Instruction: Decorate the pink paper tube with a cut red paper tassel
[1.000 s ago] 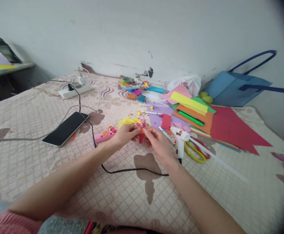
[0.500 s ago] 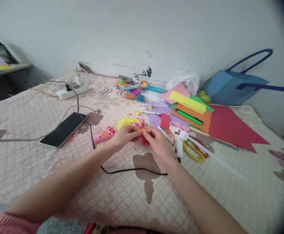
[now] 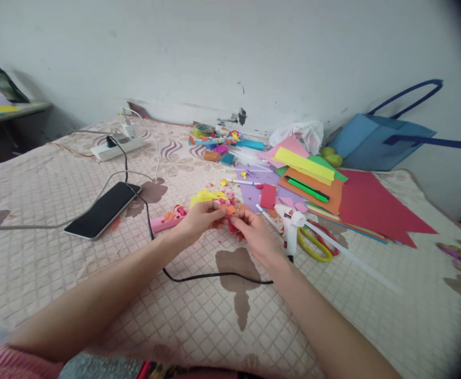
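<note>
My left hand [image 3: 200,220] and my right hand [image 3: 254,231] meet over the middle of the table, fingertips pinched together. Between them is a small orange paper piece [image 3: 229,210], gripped from both sides. A small red piece [image 3: 232,227] hangs just below it, partly hidden by my fingers. Left of my left hand lies a pink strip [image 3: 163,223] bearing orange and red bits. Yellow paper [image 3: 206,197] and small coloured scraps lie just behind the hands. To the right of my right hand is a white glue gun [image 3: 291,231], beside yellow scissor-like handles [image 3: 315,246].
A black-screened phone [image 3: 104,210] and a power strip [image 3: 117,149] lie left, with a black cable [image 3: 214,275] crossing in front of me. Stacked coloured paper [image 3: 376,205], a green cutter [image 3: 309,190] and a blue bag [image 3: 372,139] are at right. Markers and tape sit near the wall.
The orange paper has tilted slightly between my fingers, and my fingertips have shifted a little. Everything else stays in place.
</note>
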Tool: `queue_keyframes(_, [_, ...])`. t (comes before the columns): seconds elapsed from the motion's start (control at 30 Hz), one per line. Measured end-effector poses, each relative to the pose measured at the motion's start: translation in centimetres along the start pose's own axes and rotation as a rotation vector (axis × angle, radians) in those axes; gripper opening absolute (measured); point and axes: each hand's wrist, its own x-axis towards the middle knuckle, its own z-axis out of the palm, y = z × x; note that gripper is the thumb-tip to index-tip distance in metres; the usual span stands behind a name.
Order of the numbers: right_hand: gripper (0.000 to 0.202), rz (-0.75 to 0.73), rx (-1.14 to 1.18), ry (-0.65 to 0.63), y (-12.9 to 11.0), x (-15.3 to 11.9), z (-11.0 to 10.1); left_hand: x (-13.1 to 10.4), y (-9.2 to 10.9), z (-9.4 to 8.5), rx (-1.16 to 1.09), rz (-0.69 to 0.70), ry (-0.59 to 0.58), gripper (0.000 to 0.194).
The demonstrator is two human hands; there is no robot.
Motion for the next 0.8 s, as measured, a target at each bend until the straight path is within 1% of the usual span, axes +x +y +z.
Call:
queue_keyframes(0.1, [0.021,0.027,0.06,0.004,0.0,-0.1,0.1,-0.2,0.3,0.0,-0.084,-0.048,-0.031,0.016])
queue_keyframes(0.27, [0.021,0.022,0.085,0.006,0.0,-0.2,0.1,-0.8,0.6,0.1,-0.175,-0.09,-0.071,0.02])
queue_keyframes(0.4, [0.019,0.019,0.09,0.006,0.2,-0.3,0.0,-1.2,0.7,0.3,-0.147,-0.106,-0.058,0.023])
queue_keyframes(0.57, [0.018,0.044,0.129,0.017,0.3,-0.5,-0.1,-1.6,0.4,0.1,-0.106,-0.082,-0.06,0.021])
queue_keyframes(0.67, [0.02,0.057,0.144,0.007,0.3,-0.8,-0.2,-2.0,0.1,0.0,-0.078,-0.082,-0.097,0.02])
queue_keyframes(0.8, [0.021,0.12,0.164,-0.037,0.4,-1.8,-0.4,-2.7,-0.2,-0.3,0.013,-0.098,-0.179,0.018])
